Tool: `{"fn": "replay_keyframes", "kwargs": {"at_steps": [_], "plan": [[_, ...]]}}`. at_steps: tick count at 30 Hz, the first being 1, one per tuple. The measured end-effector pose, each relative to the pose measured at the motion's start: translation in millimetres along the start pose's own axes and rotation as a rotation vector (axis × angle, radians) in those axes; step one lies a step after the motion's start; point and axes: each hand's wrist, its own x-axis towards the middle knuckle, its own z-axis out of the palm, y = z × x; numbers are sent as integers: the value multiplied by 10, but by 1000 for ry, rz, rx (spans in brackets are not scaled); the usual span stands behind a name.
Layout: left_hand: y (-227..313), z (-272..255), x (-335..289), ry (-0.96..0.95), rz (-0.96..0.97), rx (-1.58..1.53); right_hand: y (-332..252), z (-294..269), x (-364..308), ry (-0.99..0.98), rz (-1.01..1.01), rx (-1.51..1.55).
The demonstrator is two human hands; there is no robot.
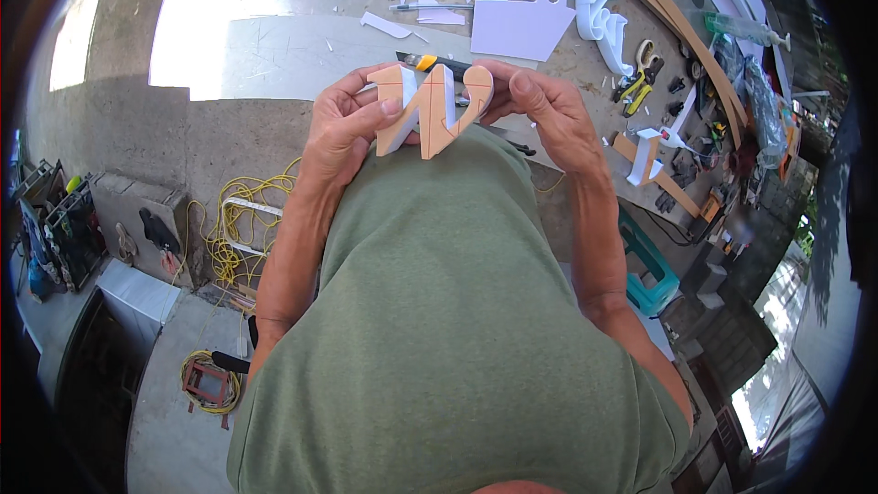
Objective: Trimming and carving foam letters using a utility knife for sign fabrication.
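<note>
Above the near edge of the table, I hold a cut-out letter (434,119) with a tan face, thin red lines drawn on it and white side walls. My left hand (340,133) is closed on its left end, thumb on the face and fingers behind. At the curled right end, my right hand (560,121) pinches the letter with fingers partly hidden behind it; its thumb is raised off the face. A black and yellow utility knife (422,61) lies just beyond the letter, partly covered by it.
White sheet offcuts (523,29), a pen (434,6) and a white cut-out shape (601,23) lie on the table. Rightward are yellow-handled pliers (637,91), a glue gun (677,140) and a clear bottle (745,29). A teal stool (654,279) stands below; yellow cord (240,233) lies at left.
</note>
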Motion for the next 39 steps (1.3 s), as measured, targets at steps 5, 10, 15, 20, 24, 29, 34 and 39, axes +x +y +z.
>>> {"fn": "replay_keyframes", "kwargs": {"at_steps": [5, 10, 15, 20, 24, 29, 34, 39], "plan": [[-113, -196, 121, 45, -5, -50, -87, 38, 158, -32, -3, -82], [-103, -231, 146, 4, -71, -120, -44, 39, 212, -5, 45, -12], [-99, -152, 115, 58, -102, -184, 1, 67, 243, 23, 66, -16], [-50, -143, 128, 43, -90, -48, 16, 26, 222, 29, 71, 104], [39, 44, 117, 74, -40, 31, 5, 3, 209, 32, 107, 99], [96, 205, 57, 52, 105, 223, 63, -71, 165, 43, 23, 133], [132, 339, -18, 71, 197, 380, 79, -92, 85, 49, -45, 131], [122, 316, -15, 48, 204, 430, 144, -123, 63, 48, -42, 153]]}}
